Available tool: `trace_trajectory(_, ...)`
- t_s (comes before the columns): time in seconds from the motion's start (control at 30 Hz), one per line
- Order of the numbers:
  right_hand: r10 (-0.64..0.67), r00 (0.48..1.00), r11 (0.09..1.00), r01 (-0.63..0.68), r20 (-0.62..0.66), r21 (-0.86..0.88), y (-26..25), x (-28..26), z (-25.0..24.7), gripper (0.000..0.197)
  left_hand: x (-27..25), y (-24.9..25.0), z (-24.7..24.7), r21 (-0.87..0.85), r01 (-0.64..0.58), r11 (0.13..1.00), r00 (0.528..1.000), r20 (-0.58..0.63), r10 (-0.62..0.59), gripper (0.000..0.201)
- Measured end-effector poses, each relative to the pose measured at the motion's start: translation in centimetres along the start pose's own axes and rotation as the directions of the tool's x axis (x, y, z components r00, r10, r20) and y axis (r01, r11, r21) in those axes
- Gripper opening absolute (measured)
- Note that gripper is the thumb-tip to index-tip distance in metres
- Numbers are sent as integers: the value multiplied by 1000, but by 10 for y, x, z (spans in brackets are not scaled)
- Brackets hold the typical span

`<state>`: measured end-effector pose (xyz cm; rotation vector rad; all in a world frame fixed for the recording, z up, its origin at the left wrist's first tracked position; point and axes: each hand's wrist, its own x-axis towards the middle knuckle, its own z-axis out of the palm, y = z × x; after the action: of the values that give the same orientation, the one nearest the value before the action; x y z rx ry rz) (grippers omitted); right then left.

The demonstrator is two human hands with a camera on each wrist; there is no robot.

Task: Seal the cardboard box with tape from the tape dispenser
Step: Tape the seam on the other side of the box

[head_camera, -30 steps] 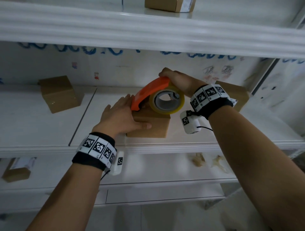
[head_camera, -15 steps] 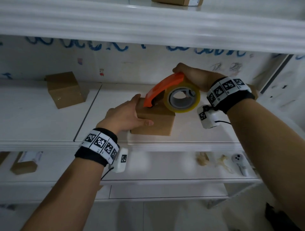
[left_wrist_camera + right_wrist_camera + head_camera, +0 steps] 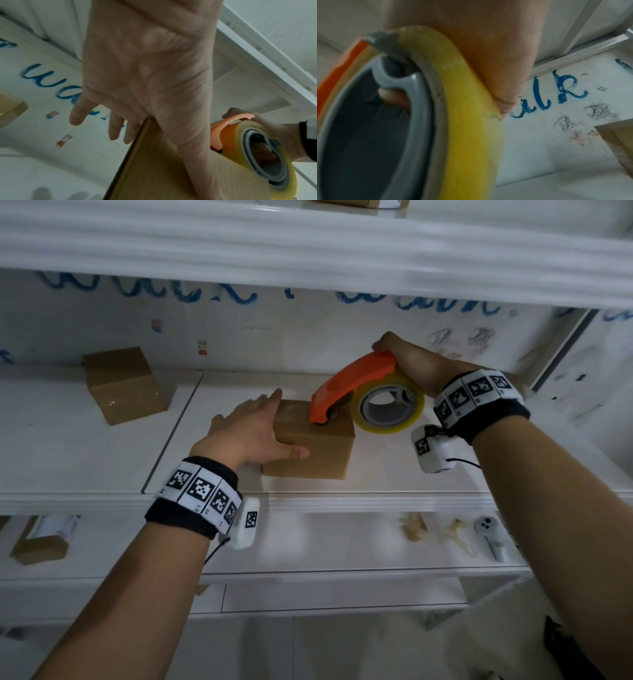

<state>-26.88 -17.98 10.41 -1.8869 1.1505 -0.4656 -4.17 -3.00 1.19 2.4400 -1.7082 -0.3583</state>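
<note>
Head view: cardboard box (image 3: 310, 445) sits on the white shelf (image 3: 85, 460), close to the front edge, right under my two hands. My left hand (image 3: 251, 433) braces its left end, fingers straight along the far-left side, thumb flat on the front face, so an open flat hold, not a pinch. My right hand (image 3: 409, 364) is wrapped over the top of the tape dispenser (image 3: 352, 386), orange guard under my fingers, fingertip poking into the grey core in the right wrist view. Dispenser nose is down on the box top just right of my left fingers; yellowish tape roll (image 3: 387, 405) hangs past the box's right edge, tilted. Can't tell whether tape is already stuck to the top, too blurred. Left of my left hand, well apart, a second box (image 3: 125, 385) sits at the back of the shelf. Behind my right wrist, another box (image 3: 619, 142) is partly visible. Blue scribbles (image 3: 219, 294) run along the back wall above both hands. Lower shelf below my right arm: crumpled tape scraps (image 3: 414, 527) and a white controller (image 3: 489, 537); below my left arm, a labelled box (image 3: 41, 537).
</note>
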Motion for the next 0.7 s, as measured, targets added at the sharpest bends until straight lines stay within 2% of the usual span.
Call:
trace_trajectory(0.1,2,1000,1000,-2,-6,14,0,-2,1,42,0,11,-8,138,6,990,1000,16,-8,140)
trace_trajectory(0.17,1,1000,1000,-1,-7,21,-1,-4,1,42,-1,18,-11,168,-17,986,1000,24,13,142)
trace_trajectory(0.3,1,1000,999,0,-13,38,1,-4,0,43,0,35,-16,139,-120,983,993,-2,121,144)
trace_trajectory(0.43,2,1000,999,-1,-19,37,1,-4,1,42,10,44,-4,93,-221,971,969,-90,229,143)
trace_trajectory(0.57,10,1000,998,-9,-24,58,4,-5,0,42,14,42,15,94,-202,975,960,-179,216,144)
trace_trajectory(0.7,13,999,999,-11,-36,40,5,-4,0,42,17,42,18,154,-193,969,958,-182,220,140)
